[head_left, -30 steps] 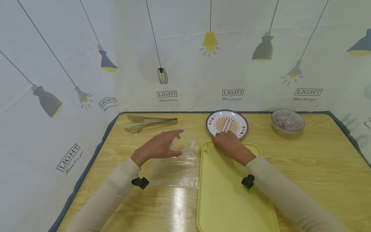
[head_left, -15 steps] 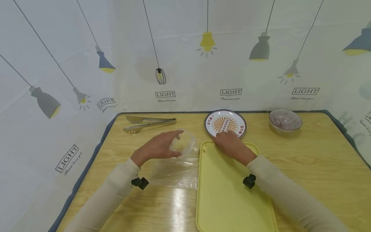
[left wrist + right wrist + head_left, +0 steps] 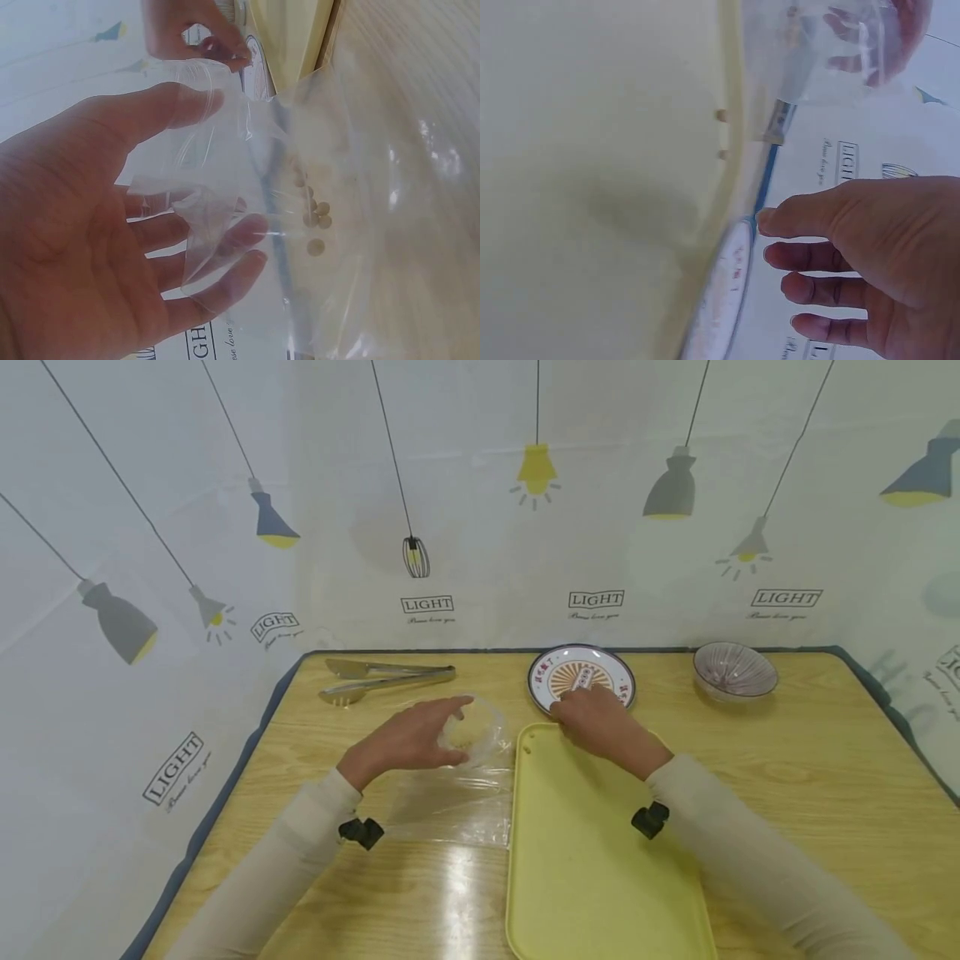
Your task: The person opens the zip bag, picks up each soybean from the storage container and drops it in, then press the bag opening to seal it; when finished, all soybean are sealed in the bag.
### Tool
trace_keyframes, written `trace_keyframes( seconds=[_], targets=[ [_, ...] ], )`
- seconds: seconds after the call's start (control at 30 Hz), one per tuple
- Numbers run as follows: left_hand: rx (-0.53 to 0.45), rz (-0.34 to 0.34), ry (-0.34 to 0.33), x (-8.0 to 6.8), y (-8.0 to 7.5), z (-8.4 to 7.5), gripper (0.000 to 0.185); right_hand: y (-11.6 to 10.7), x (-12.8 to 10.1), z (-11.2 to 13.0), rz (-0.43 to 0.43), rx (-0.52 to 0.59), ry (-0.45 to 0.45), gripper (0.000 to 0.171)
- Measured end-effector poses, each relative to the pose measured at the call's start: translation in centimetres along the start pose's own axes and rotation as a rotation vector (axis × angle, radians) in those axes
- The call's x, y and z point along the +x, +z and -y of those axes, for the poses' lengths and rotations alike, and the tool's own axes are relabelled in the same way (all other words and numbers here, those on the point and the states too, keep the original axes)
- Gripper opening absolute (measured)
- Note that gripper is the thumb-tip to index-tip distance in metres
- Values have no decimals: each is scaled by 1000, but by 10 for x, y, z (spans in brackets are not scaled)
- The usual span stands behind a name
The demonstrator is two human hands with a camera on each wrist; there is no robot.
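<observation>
My left hand holds a clear plastic bag by its mouth, thumb and fingers spread in a C around it. Several small round tan balls, like dried soybeans, show inside the bag in the left wrist view. My right hand hovers over the far edge of the yellow tray, overlapping the patterned plate. Its fingers are curled, with thumb and index tips meeting in the left wrist view; nothing shows between them. A few small tan balls lie along the tray's far left corner.
Metal tongs lie at the back left of the wooden table. A striped bowl stands at the back right. The bag's lower part spreads over the table beside the tray. A patterned cloth wall rises behind the table.
My right hand has shifted slightly right and away from me, off the tray's far left corner and further over the plate. My left hand and the bag have stayed put.
</observation>
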State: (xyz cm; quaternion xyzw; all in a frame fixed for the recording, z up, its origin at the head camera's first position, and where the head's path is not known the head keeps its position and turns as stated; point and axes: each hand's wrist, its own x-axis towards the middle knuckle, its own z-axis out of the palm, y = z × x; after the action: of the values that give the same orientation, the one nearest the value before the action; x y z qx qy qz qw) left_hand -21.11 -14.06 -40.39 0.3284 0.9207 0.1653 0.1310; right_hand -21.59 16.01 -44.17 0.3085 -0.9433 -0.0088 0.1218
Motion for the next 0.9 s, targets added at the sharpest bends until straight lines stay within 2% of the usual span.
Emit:
trace_keyframes(
  seconds=[0.3, 0.5, 0.67, 0.9],
  targets=[
    [-20, 7, -13, -2, 1, 0, 85, -39, 13, 0, 36, -53, 14, 7],
    [-27, 16, -9, -1, 2, 1, 85, -48, 16, 8, 82, -23, 4, 8],
    [-11, 12, -13, -1, 2, 1, 85, -54, 23, 18, 51, 12, -28, 12],
    [-38, 14, -6, 2, 2, -2, 83, -69, 36, 37, 51, 3, -73, 4]
  ],
)
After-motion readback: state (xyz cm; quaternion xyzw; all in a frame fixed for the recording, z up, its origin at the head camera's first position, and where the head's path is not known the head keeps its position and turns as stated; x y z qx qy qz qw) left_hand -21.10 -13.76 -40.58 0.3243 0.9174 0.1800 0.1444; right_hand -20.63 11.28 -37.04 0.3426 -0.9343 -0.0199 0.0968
